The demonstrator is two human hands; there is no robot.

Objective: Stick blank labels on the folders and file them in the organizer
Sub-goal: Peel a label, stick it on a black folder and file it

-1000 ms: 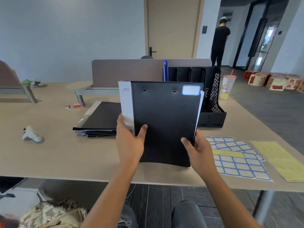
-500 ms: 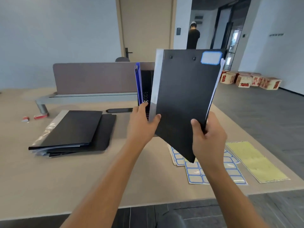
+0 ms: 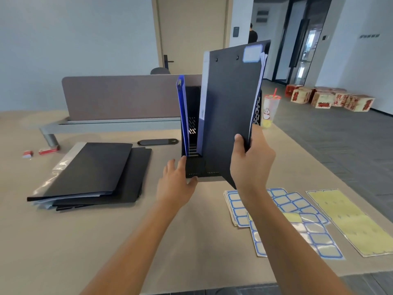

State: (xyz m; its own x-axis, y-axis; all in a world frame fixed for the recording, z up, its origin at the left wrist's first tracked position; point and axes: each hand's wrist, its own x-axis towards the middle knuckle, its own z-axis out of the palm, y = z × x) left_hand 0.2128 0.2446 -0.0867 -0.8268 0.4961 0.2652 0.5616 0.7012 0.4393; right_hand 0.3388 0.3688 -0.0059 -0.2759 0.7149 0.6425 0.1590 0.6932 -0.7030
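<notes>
The bench (image 3: pixel 106 241) carries, at its far middle, the black organizer (image 3: pixel 192 133), with one blue folder (image 3: pixel 182 116) already upright in its left slot. To the near left lies a stack of black folders (image 3: pixel 89 173), not yet filed. At the near right lie the label sheets (image 3: pixel 297 213), blue-bordered, beside a yellow backing sheet (image 3: pixel 350 222).

The labelled black folder (image 3: pixel 229 107) is held upright in front of the organizer, tilted slightly, its blank label (image 3: pixel 252 53) at the top right corner. The right hand (image 3: pixel 252 160) grips its lower right edge, fingers curled round it. The left hand (image 3: pixel 177 184) rests at the organizer's near left corner, fingers relaxed and holding nothing.

The risk, as I judge it: held by one hand low on one edge, the tall folder could swing or catch a divider, and loose pages at its right edge could slip out. The organizer might also slide if the left hand does not brace it.
</notes>
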